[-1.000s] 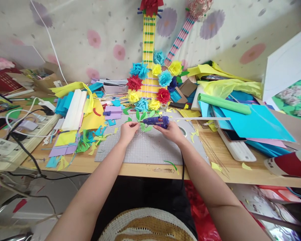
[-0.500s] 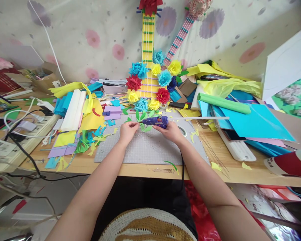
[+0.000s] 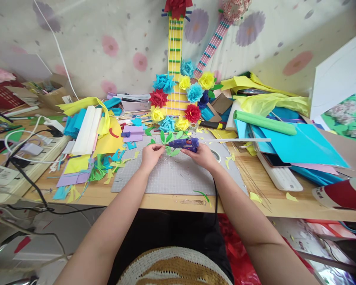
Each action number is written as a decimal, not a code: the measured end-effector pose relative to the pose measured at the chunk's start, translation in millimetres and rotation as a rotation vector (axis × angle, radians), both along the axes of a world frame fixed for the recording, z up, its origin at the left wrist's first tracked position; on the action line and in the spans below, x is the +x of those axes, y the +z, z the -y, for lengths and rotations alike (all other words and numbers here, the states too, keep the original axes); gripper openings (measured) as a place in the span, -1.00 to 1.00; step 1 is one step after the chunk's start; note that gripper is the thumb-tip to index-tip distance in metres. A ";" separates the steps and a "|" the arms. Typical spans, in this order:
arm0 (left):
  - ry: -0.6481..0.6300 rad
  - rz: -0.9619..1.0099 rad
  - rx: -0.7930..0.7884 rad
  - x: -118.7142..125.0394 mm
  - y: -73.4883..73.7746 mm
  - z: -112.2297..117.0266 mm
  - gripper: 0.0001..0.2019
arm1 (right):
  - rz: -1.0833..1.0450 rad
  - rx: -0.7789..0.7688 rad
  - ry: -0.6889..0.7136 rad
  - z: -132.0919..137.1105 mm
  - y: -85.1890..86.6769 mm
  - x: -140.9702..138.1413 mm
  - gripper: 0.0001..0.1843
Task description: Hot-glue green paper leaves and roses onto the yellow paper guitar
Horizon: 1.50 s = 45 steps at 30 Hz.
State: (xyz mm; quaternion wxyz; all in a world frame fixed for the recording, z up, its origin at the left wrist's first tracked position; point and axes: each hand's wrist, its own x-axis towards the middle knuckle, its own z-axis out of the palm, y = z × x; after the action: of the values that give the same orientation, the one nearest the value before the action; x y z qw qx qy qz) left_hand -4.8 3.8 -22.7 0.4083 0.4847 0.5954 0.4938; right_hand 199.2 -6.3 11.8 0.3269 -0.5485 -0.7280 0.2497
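My right hand (image 3: 203, 156) is wrapped round a purple hot glue gun (image 3: 186, 144), its nozzle aimed left. A long white glue stick (image 3: 240, 139) juts from the back of the gun. At the nozzle tip, the fingers of my left hand (image 3: 150, 156) are pinched together; whatever small thing they hold is too tiny to make out. Green paper leaves (image 3: 165, 137) lie just behind and under the nozzle, partly covered by the gun. Both hands are over a grey cutting mat (image 3: 178, 180). Beside my right hand is a tape roll (image 3: 217, 156), partly hidden.
A yellow paper guitar (image 3: 174, 51) with paper flowers leans at the back. Coloured paper (image 3: 302, 144) is piled right, near a red-and-white cup (image 3: 341, 192). Paper scraps (image 3: 99, 168) and a power strip (image 3: 26, 172) lie left. The gun's black cord (image 3: 216, 202) hangs over the table edge.
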 end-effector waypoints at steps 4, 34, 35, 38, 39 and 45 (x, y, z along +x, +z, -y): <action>0.007 0.006 -0.010 0.3 1.6 1.2 -0.78 | 0.021 0.003 -0.009 -0.5 -0.7 1.0 -0.55; 0.026 0.036 -0.013 1.7 4.0 1.8 -0.77 | 0.050 0.035 -0.065 1.2 -0.4 -1.9 -0.56; 0.028 0.040 -0.013 1.9 4.3 1.8 -0.77 | 0.049 0.034 -0.061 1.2 -0.4 -1.6 -0.56; 0.028 0.062 -0.013 2.4 5.5 2.3 -0.78 | 0.067 0.024 -0.074 0.7 -0.4 -1.5 -0.56; 0.027 0.068 -0.015 2.5 6.0 2.6 -0.78 | 0.078 0.017 -0.086 0.5 -0.4 -1.7 -0.56; 0.038 0.088 -0.030 2.5 8.4 3.3 -0.78 | 0.068 0.008 -0.091 0.2 -1.2 -2.0 -0.54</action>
State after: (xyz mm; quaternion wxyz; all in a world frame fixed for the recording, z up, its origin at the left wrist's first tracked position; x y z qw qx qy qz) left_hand -2.3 0.5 -14.3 0.4318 0.4448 0.5932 0.5136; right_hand 197.1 -6.5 10.7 0.3153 -0.5879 -0.7139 0.2127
